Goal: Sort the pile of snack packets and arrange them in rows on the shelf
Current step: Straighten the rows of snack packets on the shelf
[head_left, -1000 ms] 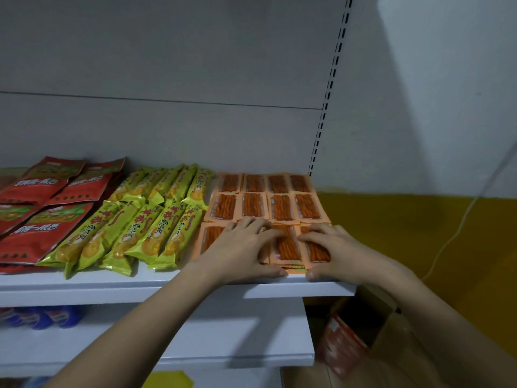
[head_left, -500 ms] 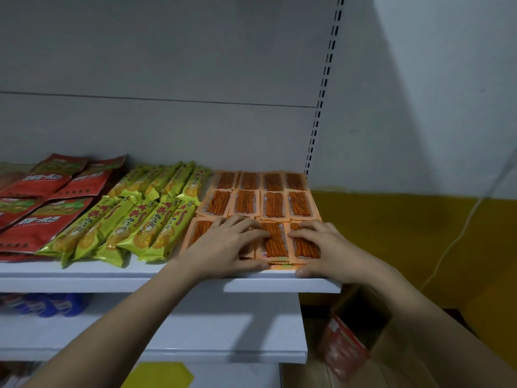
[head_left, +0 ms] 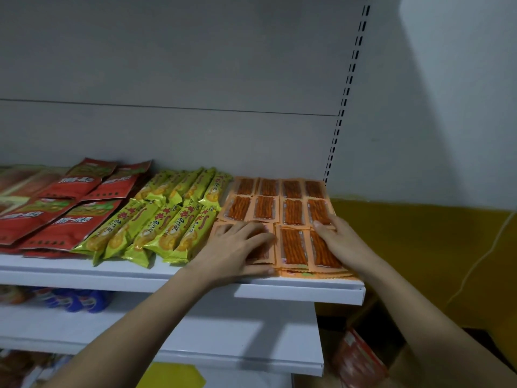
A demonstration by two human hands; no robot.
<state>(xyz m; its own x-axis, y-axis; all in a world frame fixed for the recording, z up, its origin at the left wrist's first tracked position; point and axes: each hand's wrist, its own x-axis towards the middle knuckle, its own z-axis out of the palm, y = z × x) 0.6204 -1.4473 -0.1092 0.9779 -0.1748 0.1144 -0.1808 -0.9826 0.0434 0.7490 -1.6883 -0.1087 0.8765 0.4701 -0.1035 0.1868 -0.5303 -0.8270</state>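
Looking down from the head camera, the orange packets (head_left: 292,212) lie in neat rows at the right end of the shelf (head_left: 302,291), with the front row sitting right at the shelf's front edge. The left hand (head_left: 237,247) lies flat on the front-left packets, fingers spread and nearly straight, pressing down and not holding anything. The right hand (head_left: 340,242) rests on the front-right packet with straight fingers reaching toward the middle row, also just pressing. Next to them on the left are the green packets (head_left: 156,222), and further left the red packets (head_left: 64,211), already laid in rows. The orange packets look thin, light and flat, with a smooth plastic skin, so they would likely slide over each other easily. They seem bendy, and the sticks inside might snap if squeezed hard. A good way to move one is probably to push it flat with open fingers, or pinch it by the crimped edge. The front stack looks a few packets deep and could slip off the edge
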